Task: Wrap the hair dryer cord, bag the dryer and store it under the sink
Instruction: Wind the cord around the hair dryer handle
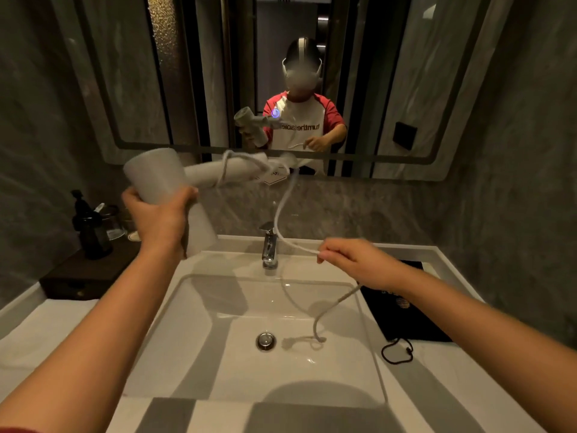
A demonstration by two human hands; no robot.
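A white hair dryer is held up above the left of the sink, its barrel gripped by my left hand and its handle pointing right toward the mirror. A loop of the white cord lies around the handle. From the handle's end the cord drops past the tap to my right hand, which pinches it. Beyond that hand the cord hangs down into the basin, its end lying near the drain. A black drawstring bag lies flat on the counter to the right of the basin.
A white sink basin with a chrome tap and a drain plug sits below my hands. A dark tray with a pump bottle and glass jars stands at the left. A mirror faces me.
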